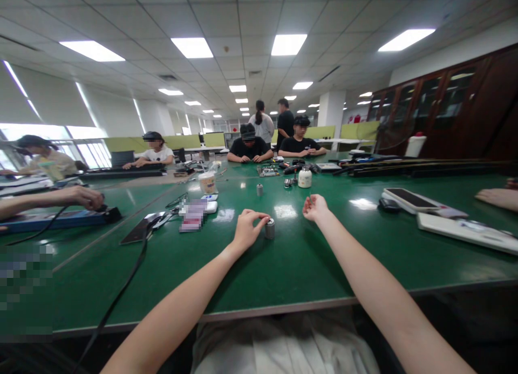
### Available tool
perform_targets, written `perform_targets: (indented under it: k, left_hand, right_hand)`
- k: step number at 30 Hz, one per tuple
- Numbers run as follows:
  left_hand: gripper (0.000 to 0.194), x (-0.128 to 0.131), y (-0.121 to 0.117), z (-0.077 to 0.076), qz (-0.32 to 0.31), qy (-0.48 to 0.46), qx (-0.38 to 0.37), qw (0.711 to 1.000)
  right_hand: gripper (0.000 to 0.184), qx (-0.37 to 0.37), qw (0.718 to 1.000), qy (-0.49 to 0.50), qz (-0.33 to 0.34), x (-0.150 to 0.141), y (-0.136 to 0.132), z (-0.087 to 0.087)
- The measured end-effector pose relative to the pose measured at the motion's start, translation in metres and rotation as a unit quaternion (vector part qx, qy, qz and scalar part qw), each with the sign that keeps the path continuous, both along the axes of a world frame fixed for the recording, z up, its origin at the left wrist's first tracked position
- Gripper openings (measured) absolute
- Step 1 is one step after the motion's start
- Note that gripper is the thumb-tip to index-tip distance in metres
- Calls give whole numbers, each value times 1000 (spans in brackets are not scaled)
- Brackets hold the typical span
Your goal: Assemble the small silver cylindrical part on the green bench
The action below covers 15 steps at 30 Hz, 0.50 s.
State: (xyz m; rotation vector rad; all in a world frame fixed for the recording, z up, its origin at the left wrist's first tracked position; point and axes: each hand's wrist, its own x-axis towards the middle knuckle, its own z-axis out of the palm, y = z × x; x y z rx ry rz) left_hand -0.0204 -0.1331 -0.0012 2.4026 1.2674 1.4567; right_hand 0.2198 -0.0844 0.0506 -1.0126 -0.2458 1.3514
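Observation:
My left hand rests near the table's middle, thumb and forefinger brought together at the top edge of a small grey metal cylinder. The cylinder stands upright on the green table. To its right, my right hand is raised a little with the fingers curled in. Whatever those fingers hold, if anything, is too small to make out. A second grey metal cylinder stands farther back, apart from both hands.
Left of my hands lie a phone, a black cable and a paper cup. A cream jar stands beyond my right hand. White flat devices lie at right. A co-worker's hand works at far left.

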Motion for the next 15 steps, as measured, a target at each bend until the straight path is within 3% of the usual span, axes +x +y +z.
perform_targets:
  k: [15]
  left_hand:
    - [28, 1, -1, 3, -5, 49, -16, 999]
  right_hand:
    - [15, -2, 1000, -11, 1, 0, -1, 1]
